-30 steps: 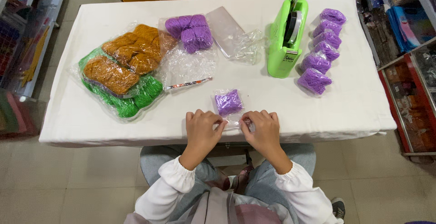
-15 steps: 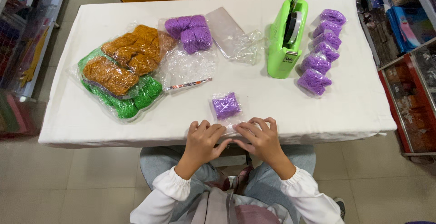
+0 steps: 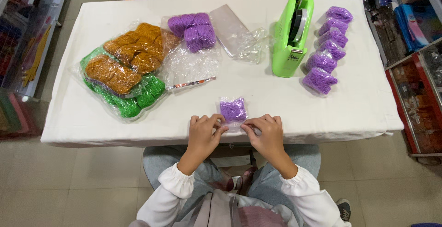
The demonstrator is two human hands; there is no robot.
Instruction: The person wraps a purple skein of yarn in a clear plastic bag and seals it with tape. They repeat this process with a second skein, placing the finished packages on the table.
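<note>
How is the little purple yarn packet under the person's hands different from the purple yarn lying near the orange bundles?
The small packet is a single skein in its own tight clear bag, pinched by both hands at its near edge. The loose purple skeins are several, lying on a large opened clear bag, untouched. Both are the same purple yarn.

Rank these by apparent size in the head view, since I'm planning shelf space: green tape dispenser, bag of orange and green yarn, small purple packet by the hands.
1. Bag of orange and green yarn
2. Green tape dispenser
3. Small purple packet
</note>
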